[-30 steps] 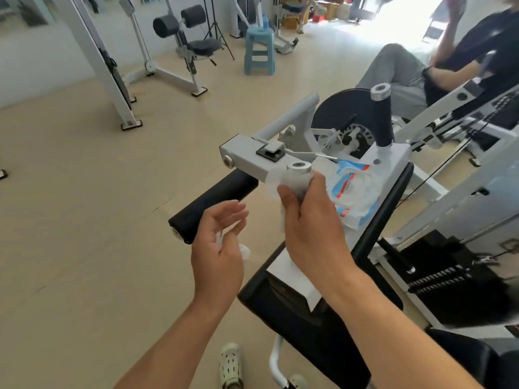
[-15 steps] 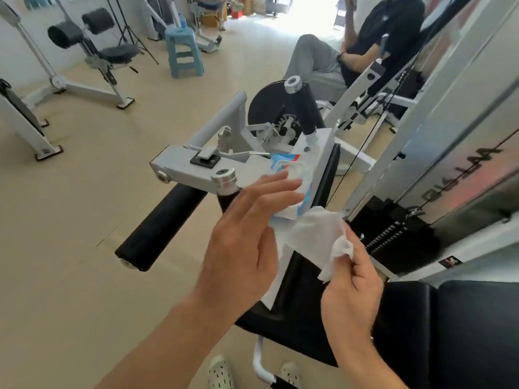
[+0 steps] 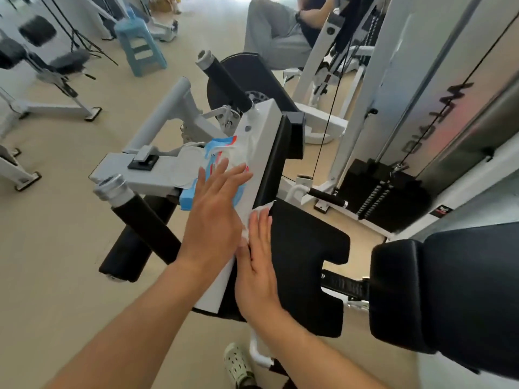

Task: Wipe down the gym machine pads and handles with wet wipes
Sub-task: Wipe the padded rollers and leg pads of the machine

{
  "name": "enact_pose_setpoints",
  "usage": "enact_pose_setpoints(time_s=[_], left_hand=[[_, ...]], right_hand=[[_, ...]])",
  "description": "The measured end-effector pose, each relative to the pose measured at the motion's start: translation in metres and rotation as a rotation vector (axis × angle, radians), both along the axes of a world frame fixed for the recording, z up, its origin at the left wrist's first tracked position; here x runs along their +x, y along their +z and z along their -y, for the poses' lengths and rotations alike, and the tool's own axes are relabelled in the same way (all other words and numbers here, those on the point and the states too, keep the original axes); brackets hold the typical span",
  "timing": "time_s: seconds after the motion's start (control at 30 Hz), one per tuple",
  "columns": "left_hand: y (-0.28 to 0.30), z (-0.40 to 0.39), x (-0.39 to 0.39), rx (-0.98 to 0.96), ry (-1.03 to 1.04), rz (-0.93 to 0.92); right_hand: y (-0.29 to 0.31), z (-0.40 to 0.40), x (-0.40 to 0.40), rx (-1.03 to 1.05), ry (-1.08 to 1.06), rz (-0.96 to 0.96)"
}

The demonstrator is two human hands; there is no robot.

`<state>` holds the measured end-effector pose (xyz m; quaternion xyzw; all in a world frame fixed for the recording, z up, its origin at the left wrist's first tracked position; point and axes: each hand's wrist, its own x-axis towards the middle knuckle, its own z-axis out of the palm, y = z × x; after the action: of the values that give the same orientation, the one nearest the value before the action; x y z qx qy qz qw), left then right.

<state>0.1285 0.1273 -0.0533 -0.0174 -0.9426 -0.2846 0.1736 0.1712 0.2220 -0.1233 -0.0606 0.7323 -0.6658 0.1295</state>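
White wipe (image 3: 257, 213) under flat right hand (image 3: 259, 272); left hand (image 3: 214, 217), fingers straight, on one wipe pack (image 3: 196, 178).

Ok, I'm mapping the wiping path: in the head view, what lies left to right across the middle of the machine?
Black roller → wipes pack → left hand → right hand pressing a wipe → black pad → seat back pad.
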Motion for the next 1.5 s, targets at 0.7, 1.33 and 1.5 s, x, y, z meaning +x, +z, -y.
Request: enact_pose_setpoints(time_s=[0.7,1.33,1.5], left_hand=[[-0.010,-0.005,-0.001,-0.024,0.001,-0.058],[-0.007,-0.006,0.001,-0.023,0.064,-0.077],[-0.009,-0.006,0.000,-0.037,0.090,-0.094]], right_hand=[[-0.008,-0.006,-0.060,-0.193,-0.085,0.088],[-0.012,-0.002,-0.193,-0.104,-0.237,0.104],[-0.016,-0.003,-0.096,-0.215,-0.245,0.135]])
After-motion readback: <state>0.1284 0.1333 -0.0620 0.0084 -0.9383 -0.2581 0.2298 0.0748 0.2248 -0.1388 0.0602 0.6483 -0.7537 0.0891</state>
